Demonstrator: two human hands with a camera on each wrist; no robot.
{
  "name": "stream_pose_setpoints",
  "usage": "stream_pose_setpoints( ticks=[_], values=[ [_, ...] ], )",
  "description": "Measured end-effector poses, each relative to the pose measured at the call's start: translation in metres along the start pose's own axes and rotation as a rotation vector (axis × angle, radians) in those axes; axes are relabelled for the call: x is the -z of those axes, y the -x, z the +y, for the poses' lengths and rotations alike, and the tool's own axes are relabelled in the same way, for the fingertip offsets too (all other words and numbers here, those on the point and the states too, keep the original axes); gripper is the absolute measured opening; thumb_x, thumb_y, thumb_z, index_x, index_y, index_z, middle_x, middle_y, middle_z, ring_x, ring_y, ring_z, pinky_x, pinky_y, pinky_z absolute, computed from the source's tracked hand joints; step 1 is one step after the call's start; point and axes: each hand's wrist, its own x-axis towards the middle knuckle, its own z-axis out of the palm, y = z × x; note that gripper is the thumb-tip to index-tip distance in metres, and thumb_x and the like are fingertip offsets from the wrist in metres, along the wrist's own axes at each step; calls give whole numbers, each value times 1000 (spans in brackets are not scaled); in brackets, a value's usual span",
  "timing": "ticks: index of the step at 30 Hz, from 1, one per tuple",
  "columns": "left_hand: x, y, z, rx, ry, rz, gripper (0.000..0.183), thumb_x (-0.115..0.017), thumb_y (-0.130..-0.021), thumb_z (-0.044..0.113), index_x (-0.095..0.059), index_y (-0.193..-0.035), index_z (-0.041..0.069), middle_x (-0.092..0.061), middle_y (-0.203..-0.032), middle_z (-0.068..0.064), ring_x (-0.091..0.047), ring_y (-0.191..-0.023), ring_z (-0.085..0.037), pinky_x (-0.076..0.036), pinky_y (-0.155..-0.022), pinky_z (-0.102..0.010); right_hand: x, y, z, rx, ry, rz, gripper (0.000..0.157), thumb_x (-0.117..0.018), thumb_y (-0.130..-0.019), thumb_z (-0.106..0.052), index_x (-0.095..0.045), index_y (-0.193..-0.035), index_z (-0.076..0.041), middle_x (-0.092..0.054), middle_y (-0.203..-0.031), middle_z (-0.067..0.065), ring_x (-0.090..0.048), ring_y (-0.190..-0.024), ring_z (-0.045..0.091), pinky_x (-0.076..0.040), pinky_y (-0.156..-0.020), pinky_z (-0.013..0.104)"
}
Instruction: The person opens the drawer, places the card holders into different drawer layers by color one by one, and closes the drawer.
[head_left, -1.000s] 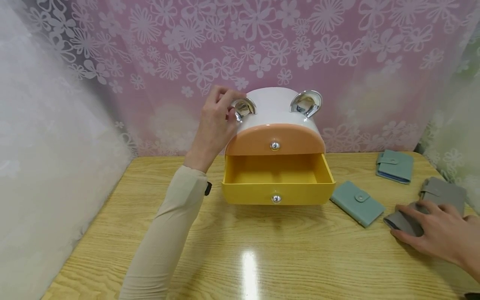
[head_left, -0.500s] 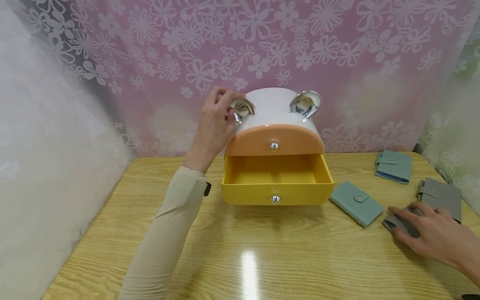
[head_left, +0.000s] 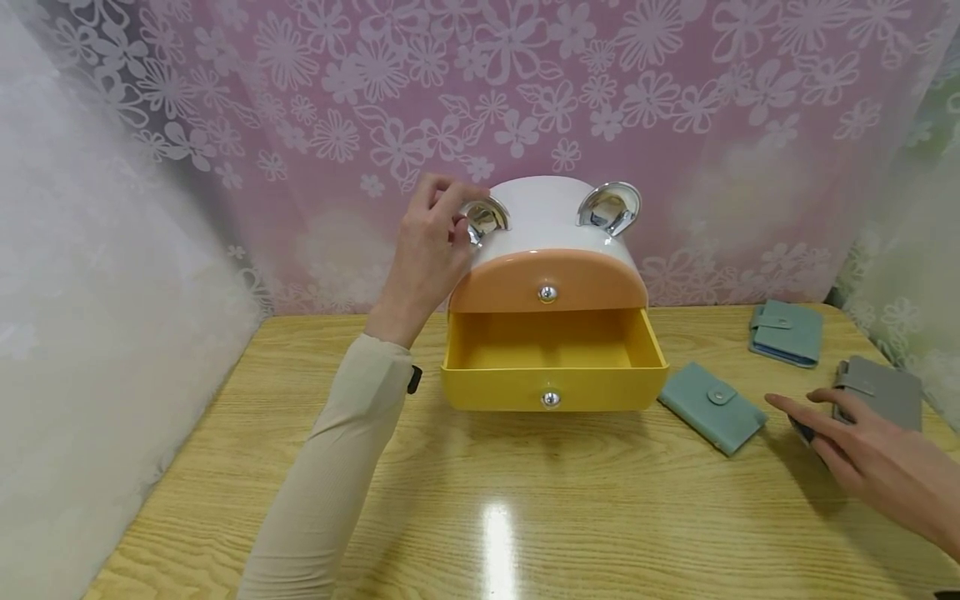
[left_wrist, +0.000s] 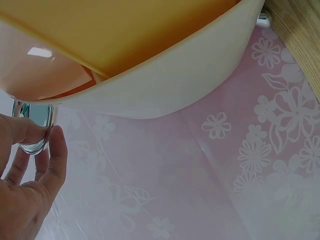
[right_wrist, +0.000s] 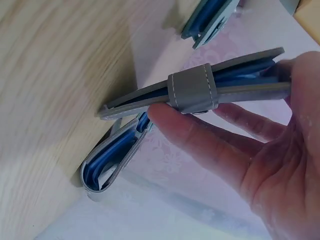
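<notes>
My left hand (head_left: 429, 254) pinches the chrome ear (left_wrist: 40, 114) on the left of a white, dome-topped drawer box (head_left: 551, 212). The box has an orange upper drawer (head_left: 592, 279), closed, and a yellow lower drawer (head_left: 495, 389), pulled out with nothing in it. At the right, my right hand (head_left: 885, 467) holds a grey wallet (right_wrist: 192, 89) with a strap, its thumb and fingers on either side. From the head view the hand hides most of that wallet. Left of it a green wallet (head_left: 712, 407) lies by the yellow drawer.
Another grey wallet (head_left: 881, 392) lies behind the right hand. A second green wallet (head_left: 786, 332) is near the back right of the wooden table (head_left: 420, 508). The second chrome ear (head_left: 611, 208) sticks out at the box's right. Floral curtains (head_left: 337, 167) hang behind.
My right hand has taken up the grey wallet it was resting on and lifted it, tilting it. The left hand stays on the ear. The drawers have not moved.
</notes>
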Motion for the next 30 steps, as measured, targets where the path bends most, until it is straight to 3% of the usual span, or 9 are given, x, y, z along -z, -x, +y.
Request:
stream_pose_setpoints(
  ticks=[2,4,7,10,14,17,25,27,30],
  values=[
    [0,0,0,2,0,0,33,-55,-96,-5,-67,-123,9,-54,-119,-13,-58,-96,-23,-59,-88,-30,0,-1,1,30,4,50,68,-47,-107,-10,-20,-164,-37,-55,-119,26,-25,-48,-5,-24,-44,21],
    [0,0,0,5,5,0,33,-55,-96,-5,-67,-123,9,-54,-119,-13,-58,-95,-23,-59,-87,-30,0,-2,2,29,-17,76,61,-49,-106,-7,-33,-161,-28,-56,-117,22,-41,-56,1,-32,-45,24],
    [0,0,0,12,11,1,33,-55,-96,-5,-67,-123,10,-54,-119,-13,-58,-95,-23,-59,-87,-30,0,-5,2,-45,-88,47,43,-54,-104,-8,-52,-147,-10,-58,-116,22,-59,-78,22,-48,-56,36],
    [0,1,0,18,17,2,33,-55,-96,-5,-67,-123,9,-54,-119,-13,-58,-95,-23,-59,-87,-30,0,-9,-1,-121,-130,51,35,-63,-100,-20,-59,-128,-1,-59,-114,28,-61,-85,39,-51,-58,46],
    [0,1,0,14,23,7,34,-55,-95,-5,-68,-123,9,-54,-118,-13,-58,-93,-23,-59,-86,-30,-2,-9,1,-91,-89,90,51,-78,-84,-13,-56,-128,-2,-57,-109,31,-54,-68,27,-38,-49,30],
    [0,1,0,6,21,11,34,-54,-95,-6,-68,-122,9,-54,-118,-14,-58,-93,-23,-59,-86,-30,-2,-8,3,-35,-51,114,65,-77,-72,2,-54,-132,-3,-56,-106,29,-43,-64,13,-28,-49,24],
    [-1,0,0,4,23,10,34,-54,-95,-6,-68,-123,8,-54,-118,-14,-58,-93,-23,-59,-86,-30,2,-10,-4,21,22,192,77,-72,-64,12,-50,-136,-5,-55,-91,16,-27,-60,5,-19,-50,22],
    [-1,0,-1,1,25,12,34,-54,-95,-6,-68,-123,8,-54,-119,-14,-58,-94,-24,-59,-86,-30,3,-11,-6,43,50,216,67,-69,-66,14,-54,-130,-2,-57,-87,14,-37,-60,12,-26,-50,26],
    [-1,0,-1,-3,24,12,34,-53,-95,-6,-68,-123,8,-54,-119,-14,-57,-94,-24,-59,-86,-30,5,-13,-7,91,84,277,21,-49,-101,-7,-60,-117,0,-59,-86,14,-49,-64,26,-39,-53,38]
  ],
)
